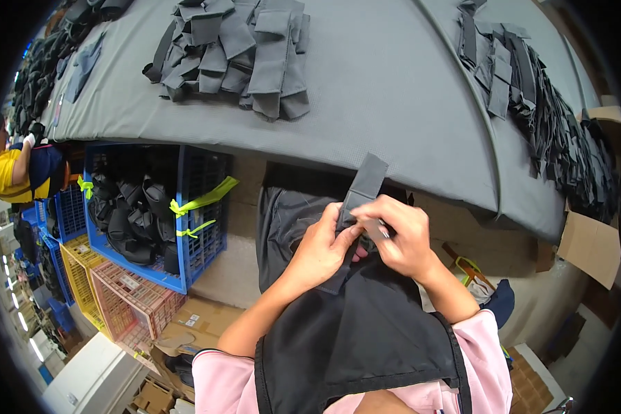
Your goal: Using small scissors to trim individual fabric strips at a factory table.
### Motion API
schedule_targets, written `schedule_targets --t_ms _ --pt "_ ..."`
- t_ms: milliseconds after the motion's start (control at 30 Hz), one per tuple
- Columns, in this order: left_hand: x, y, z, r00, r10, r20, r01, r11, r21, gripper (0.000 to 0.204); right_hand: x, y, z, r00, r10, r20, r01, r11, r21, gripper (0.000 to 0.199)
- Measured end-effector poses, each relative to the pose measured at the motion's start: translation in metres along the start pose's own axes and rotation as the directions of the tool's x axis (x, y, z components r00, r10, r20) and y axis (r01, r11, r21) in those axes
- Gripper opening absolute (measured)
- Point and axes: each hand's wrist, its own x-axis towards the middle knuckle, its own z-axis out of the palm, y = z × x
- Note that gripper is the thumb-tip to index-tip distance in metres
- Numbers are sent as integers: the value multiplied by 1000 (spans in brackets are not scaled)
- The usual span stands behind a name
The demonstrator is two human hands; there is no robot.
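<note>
My left hand (322,247) is closed on a dark grey fabric strip (367,178), pinching it between thumb and fingers. The strip's far end sticks up past the table edge, and its lower end hangs toward my black apron (372,331). Close against the strip, my right hand (401,231) is closed around a small metallic tool (375,228). Fingers cover most of that tool, so its exact kind is unclear. Beneath both hands lies dark grey fabric (283,214), draped below the table edge.
A grey-covered table (386,83) carries a pile of grey fabric strips (234,55) and a long heap of dark strips (531,96) at right. At left stand a blue crate (183,241) of black pieces and a pink crate (127,297). A co-worker in yellow (10,176) is far left.
</note>
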Motion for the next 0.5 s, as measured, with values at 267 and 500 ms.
schedule_targets --t_ms 267,500 --pt "3 0 -13 951 -278 135 303 923 -236 23 8 1 -16 990 105 95 -106 994 2 27" --pt "5 11 -14 943 -293 157 309 947 -87 19 9 -15 -33 971 -136 198 191 937 -293 37"
